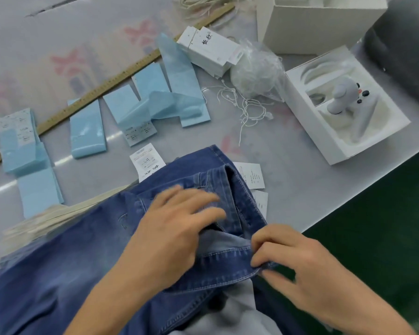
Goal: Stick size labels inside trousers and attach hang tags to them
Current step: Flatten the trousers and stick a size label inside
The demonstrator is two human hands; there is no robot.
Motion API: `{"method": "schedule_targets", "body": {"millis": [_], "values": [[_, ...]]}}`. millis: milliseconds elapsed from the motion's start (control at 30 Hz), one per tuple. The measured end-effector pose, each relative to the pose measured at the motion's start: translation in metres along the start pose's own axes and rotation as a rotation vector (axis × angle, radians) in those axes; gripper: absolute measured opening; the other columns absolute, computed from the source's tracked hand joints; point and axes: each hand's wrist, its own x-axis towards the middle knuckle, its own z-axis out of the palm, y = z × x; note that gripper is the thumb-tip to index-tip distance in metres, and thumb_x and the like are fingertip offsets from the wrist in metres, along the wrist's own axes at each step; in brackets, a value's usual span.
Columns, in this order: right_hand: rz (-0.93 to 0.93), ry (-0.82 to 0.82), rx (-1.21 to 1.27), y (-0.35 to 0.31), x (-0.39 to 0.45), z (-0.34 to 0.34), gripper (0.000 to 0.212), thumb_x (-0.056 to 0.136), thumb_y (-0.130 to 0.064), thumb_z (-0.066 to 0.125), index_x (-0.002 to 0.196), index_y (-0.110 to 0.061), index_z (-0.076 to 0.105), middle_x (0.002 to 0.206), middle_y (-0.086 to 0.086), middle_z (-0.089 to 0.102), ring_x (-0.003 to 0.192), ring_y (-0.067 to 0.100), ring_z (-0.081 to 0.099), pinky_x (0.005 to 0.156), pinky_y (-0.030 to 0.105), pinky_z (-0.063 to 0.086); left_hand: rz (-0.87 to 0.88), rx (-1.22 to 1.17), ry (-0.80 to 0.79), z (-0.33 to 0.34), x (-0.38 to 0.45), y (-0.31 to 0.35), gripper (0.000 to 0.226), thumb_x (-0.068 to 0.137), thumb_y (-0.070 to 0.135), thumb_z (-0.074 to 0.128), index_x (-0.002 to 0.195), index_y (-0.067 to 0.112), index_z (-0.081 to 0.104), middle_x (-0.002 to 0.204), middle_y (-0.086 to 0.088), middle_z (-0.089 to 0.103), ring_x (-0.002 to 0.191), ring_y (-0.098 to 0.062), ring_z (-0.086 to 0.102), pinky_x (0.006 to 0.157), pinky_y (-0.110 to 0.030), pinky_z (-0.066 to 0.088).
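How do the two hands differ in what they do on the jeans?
The left hand lies with straight fingers on the jeans, while the right hand pinches the waistband edge with curled fingers. The left hand sits farther up the table than the right hand. Both touch the denim.

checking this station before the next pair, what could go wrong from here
1. The jeans cover part of two hang tags; pulling the denim may drag them off the table edge.
2. The loose strings lie tangled, so picking one may lift several.
3. The right hand only pinches the waistband while the left hand presses flat; it could slip.
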Motion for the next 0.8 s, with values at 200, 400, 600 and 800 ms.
{"method": "schedule_targets", "body": {"millis": [200,400,600,800], "values": [[0.406,0.32,0.434,0.004,0.008,0.008,0.031,0.076,-0.051,0.075,0.064,-0.023,0.069,0.124,-0.017,0.056,0.121,0.007,0.056,0.091,0.018,0.047,-0.157,0.243,-0.171,0.003,0.051,0.02,0.05,0.101,0.063,0.033,0.075,0.023,0.048,0.07,0.005,0.052,0.082,-0.026,0.061,0.061,-0.035,0.033],[0.641,0.328,0.604,0.008,0.024,0.03,0.026,0.082,-0.017,0.082,0.086,-0.034,0.064,0.092,-0.008,0.074,0.084,0.009,0.071,0.071,0.025,0.055,-0.263,0.165,-0.305,0.01,0.045,0.014,0.056,0.084,0.084,0.044,0.088,0.031,0.061,0.076,0.01,0.058,0.08,-0.018,0.058,0.069,-0.033,0.046],[0.551,0.409,0.71,0.003,0.017,0.033,0.05,0.088,0.007,0.069,0.102,-0.04,0.061,0.107,-0.011,0.072,0.103,0.01,0.069,0.084,0.017,0.054,-0.217,-0.073,-0.139,-0.018,-0.001,-0.033,0.023,0.089,0.065,0.057,0.105,0.051,0.067,0.101,0.031,0.061,0.099,0.002,0.054,0.086,-0.036,0.048],[-0.176,0.422,-0.164,-0.036,0.027,0.036,0.025,0.094,-0.011,0.069,0.117,-0.019,0.075,0.125,-0.004,0.064,0.114,0.017,0.06,0.1,0.031,0.048,-0.419,-0.603,-0.155,-0.016,-0.014,-0.04,0.005,0.087,0.035,0.078,0.082,0.034,0.079,0.07,0.007,0.074,0.059,-0.002,0.063,0.061,-0.027,0.052]]}}
